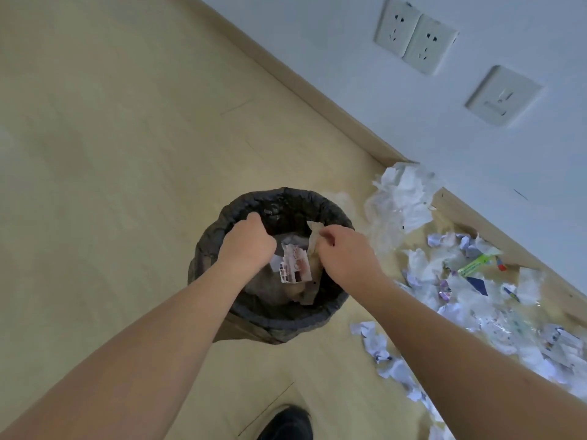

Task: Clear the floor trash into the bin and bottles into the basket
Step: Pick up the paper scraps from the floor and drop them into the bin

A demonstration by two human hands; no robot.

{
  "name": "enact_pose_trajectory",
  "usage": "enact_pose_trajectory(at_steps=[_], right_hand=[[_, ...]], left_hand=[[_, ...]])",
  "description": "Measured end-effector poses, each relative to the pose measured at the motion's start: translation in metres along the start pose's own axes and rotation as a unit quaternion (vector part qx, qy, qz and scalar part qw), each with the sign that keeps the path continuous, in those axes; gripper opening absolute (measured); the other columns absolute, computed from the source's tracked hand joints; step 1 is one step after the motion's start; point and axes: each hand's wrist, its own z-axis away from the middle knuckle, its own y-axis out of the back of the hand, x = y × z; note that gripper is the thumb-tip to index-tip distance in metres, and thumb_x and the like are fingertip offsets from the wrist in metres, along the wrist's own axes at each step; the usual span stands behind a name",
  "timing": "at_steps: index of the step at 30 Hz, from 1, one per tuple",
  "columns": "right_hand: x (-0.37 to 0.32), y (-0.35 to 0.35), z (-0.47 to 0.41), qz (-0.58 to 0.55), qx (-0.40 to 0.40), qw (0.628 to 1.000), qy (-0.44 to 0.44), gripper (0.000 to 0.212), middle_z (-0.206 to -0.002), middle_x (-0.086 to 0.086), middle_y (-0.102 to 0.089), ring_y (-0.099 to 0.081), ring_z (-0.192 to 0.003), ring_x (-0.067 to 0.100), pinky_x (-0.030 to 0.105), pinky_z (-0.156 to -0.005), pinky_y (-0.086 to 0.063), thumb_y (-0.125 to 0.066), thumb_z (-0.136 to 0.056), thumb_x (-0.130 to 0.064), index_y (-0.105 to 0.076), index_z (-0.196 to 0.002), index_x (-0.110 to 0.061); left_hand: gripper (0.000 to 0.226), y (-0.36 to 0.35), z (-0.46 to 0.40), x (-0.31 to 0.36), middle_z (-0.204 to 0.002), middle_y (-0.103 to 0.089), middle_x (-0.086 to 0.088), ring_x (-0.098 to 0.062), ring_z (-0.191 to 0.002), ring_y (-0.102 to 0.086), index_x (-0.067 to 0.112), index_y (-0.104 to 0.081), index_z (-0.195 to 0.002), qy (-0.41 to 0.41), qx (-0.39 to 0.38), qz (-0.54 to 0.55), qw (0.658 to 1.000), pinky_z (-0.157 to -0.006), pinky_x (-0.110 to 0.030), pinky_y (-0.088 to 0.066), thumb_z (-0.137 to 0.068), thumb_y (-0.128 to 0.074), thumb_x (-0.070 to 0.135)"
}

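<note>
Head view looks down on a bin (222,246) lined with a black bag, standing on the wooden floor (111,138). Both hands are over its mouth. The left hand (247,246) has its fingers curled downward near the far rim; whether it holds anything I cannot tell. The right hand (343,252) pinches a pale crumpled scrap (314,236) between thumb and fingertips, just above the opening. A printed wrapper (293,263) sits below, inside the bin.

Most of the trash pile (476,281) lies along the skirting board to the right: crumpled tissue, paper balls, clear film, a green wrapper. It all looks light, soft and springy, so loose pieces may flutter or slip; gathering handfuls by bunching from above should serve best. No bottles or basket are clearly visible. A dark shoe (286,423) shows at the bottom edge.
</note>
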Motion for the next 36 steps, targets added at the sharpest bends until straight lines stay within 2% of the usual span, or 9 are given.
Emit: enact_pose_trajectory(at_steps=[4,10,17,21,23,26,31,33,36], right_hand=[[0.027,0.000,0.006,-0.013,0.073,0.997,-0.007,0.027,-0.108,-0.007,-0.057,-0.055,-0.087,0.013,0.027,-0.075,-0.044,-0.040,-0.098,-0.020,-0.063,-0.111,-0.022],[0.091,0.021,0.029,-0.031,0.105,0.991,-0.074,0.033,-0.120,-0.003,-0.052,-0.056,-0.098,0.015,0.033,-0.086,-0.047,-0.044,-0.092,-0.014,-0.056,-0.123,-0.019],[0.175,0.038,0.076,0.029,0.043,0.985,-0.165,0.034,-0.124,0.005,-0.053,-0.055,-0.105,0.020,0.033,-0.087,-0.042,-0.049,-0.091,-0.016,-0.055,-0.125,-0.015],[0.221,0.027,0.092,0.043,-0.013,0.974,-0.221,0.035,-0.129,0.004,-0.051,-0.053,-0.109,0.019,0.027,-0.082,-0.037,-0.049,-0.091,-0.017,-0.052,-0.126,-0.017],[0.243,0.014,0.096,0.041,-0.042,0.969,-0.239,0.036,-0.129,0.005,-0.051,-0.053,-0.110,0.018,0.029,-0.088,-0.041,-0.051,-0.090,-0.017,-0.051,-0.126,-0.017],[0.266,-0.004,0.099,0.058,-0.088,0.962,-0.252,0.038,-0.127,0.003,-0.049,-0.053,-0.113,0.019,0.030,-0.090,-0.042,-0.051,-0.090,-0.018,-0.048,-0.128,-0.019],[0.285,-0.027,0.098,0.066,-0.071,0.959,-0.265,0.030,-0.121,0.006,-0.051,-0.056,-0.106,0.025,0.033,-0.086,-0.043,-0.047,-0.094,-0.028,-0.050,-0.121,-0.015],[0.288,-0.034,0.092,0.062,-0.047,0.962,-0.263,0.030,-0.119,0.007,-0.053,-0.057,-0.105,0.026,0.034,-0.086,-0.043,-0.045,-0.097,-0.034,-0.051,-0.116,-0.012],[0.286,-0.043,0.081,0.067,-0.034,0.962,-0.264,0.038,-0.111,0.006,-0.056,-0.059,-0.101,0.026,0.035,-0.082,-0.045,-0.042,-0.097,-0.045,-0.053,-0.109,-0.011]], left_hand=[[0.024,-0.014,-0.001,0.011,-0.104,-0.055,-0.005,-0.023,-0.082,-0.056,0.012,-0.050,-0.115,-0.053,0.083,0.022,0.995,-0.070,-0.041,-0.050,-0.093,-0.041,0.010],[0.026,-0.041,0.009,0.060,-0.111,-0.052,-0.006,-0.025,-0.095,-0.051,0.011,-0.052,-0.118,-0.226,0.161,-0.020,0.960,-0.074,-0.038,-0.049,-0.092,-0.044,0.011],[0.033,-0.094,0.042,0.120,-0.090,-0.056,-0.013,-0.031,-0.075,-0.052,0.003,-0.060,-0.092,-0.405,0.106,-0.054,0.907,-0.061,-0.042,-0.046,-0.078,-0.031,0.013],[0.026,-0.142,0.050,0.142,-0.112,-0.048,-0.007,-0.027,-0.100,-0.048,0.011,-0.050,-0.114,-0.359,-0.107,-0.097,0.922,-0.081,-0.033,-0.042,-0.091,-0.040,0.005],[0.027,-0.169,0.047,0.146,-0.116,-0.047,-0.006,-0.028,-0.105,-0.051,0.012,-0.050,-0.120,-0.311,-0.217,-0.147,0.913,-0.082,-0.034,-0.042,-0.094,-0.040,0.008],[0.034,-0.208,0.041,0.133,-0.126,-0.048,-0.008,-0.029,-0.110,-0.052,0.013,-0.051,-0.125,-0.255,-0.307,-0.230,0.887,-0.090,-0.037,-0.047,-0.092,-0.042,0.010],[0.035,-0.254,0.042,0.106,-0.126,-0.046,-0.007,-0.028,-0.113,-0.048,0.014,-0.047,-0.126,-0.233,-0.268,-0.246,0.902,-0.088,-0.038,-0.045,-0.092,-0.047,0.016],[0.032,-0.266,0.039,0.105,-0.123,-0.047,-0.007,-0.029,-0.110,-0.048,0.015,-0.046,-0.124,-0.232,-0.210,-0.197,0.929,-0.084,-0.038,-0.045,-0.092,-0.045,0.018],[0.038,-0.284,0.031,0.112,-0.126,-0.047,-0.007,-0.028,-0.115,-0.046,0.018,-0.045,-0.130,-0.186,-0.186,-0.087,0.961,-0.092,-0.041,-0.045,-0.093,-0.048,0.024]])
